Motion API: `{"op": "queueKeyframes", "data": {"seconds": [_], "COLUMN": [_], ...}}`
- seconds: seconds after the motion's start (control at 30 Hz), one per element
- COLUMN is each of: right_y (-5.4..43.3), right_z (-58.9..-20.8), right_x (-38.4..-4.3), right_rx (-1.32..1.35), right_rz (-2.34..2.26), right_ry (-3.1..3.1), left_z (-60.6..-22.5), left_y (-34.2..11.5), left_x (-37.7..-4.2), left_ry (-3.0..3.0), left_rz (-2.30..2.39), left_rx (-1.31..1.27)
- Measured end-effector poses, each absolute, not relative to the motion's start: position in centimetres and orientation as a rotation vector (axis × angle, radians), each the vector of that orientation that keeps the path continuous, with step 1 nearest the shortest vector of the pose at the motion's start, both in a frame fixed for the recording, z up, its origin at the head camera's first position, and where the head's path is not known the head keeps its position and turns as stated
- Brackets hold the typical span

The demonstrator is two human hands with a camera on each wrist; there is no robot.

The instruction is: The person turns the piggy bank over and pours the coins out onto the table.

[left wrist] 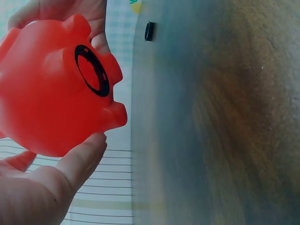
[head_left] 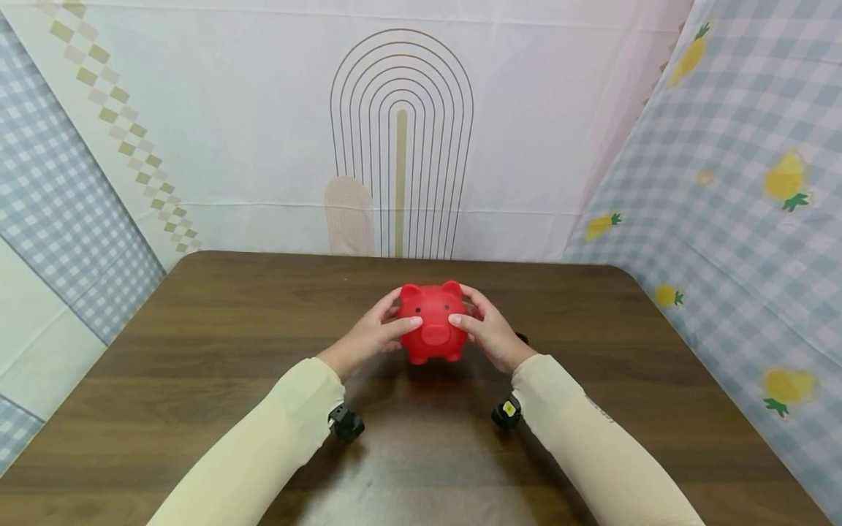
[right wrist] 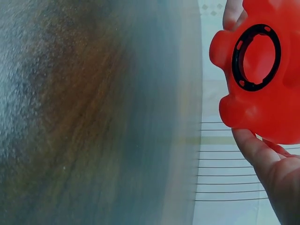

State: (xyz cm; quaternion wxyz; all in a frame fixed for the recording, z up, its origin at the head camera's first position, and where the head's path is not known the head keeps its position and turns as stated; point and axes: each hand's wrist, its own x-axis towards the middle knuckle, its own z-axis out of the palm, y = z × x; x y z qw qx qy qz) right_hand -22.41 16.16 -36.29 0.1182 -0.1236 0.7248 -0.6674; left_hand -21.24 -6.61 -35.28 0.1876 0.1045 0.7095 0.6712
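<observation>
Your left hand (head_left: 368, 334) and right hand (head_left: 495, 333) grasp the red piggy bank (head_left: 433, 309) with curled fingers. Loosening either grip could let its rounded body slip.

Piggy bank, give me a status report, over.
Left grip, right grip: both holding red piggy bank. Bank raised off table. Black round piece on table, apart, seemingly not blocking.

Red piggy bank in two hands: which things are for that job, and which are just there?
For the job:
red piggy bank
left hand
right hand
black ring on its belly
small black piece, maybe its plug

Just there:
table
patterned cloths
wrist cameras
</observation>
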Motion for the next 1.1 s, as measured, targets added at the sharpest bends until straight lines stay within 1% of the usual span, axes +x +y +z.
{"op": "queueKeyframes", "data": {"seconds": [0.23,0.73,1.1], "right_y": [16.1,15.9,16.1], "right_z": [-36.1,-36.5,-36.2], "right_x": [-22.2,-22.0,-22.1], "right_rx": [-0.39,-0.405,-0.429], "right_rz": [-1.951,-1.958,-1.845], "right_ry": [2.118,2.072,2.11], "left_z": [-35.5,-35.9,-36.3], "left_y": [-6.6,-6.4,-6.7], "left_x": [-21.0,-20.8,-20.5], "left_ry": [2.029,1.861,1.953], "left_rz": [1.904,2.057,2.084], "left_rx": [0.299,0.311,0.334]}}
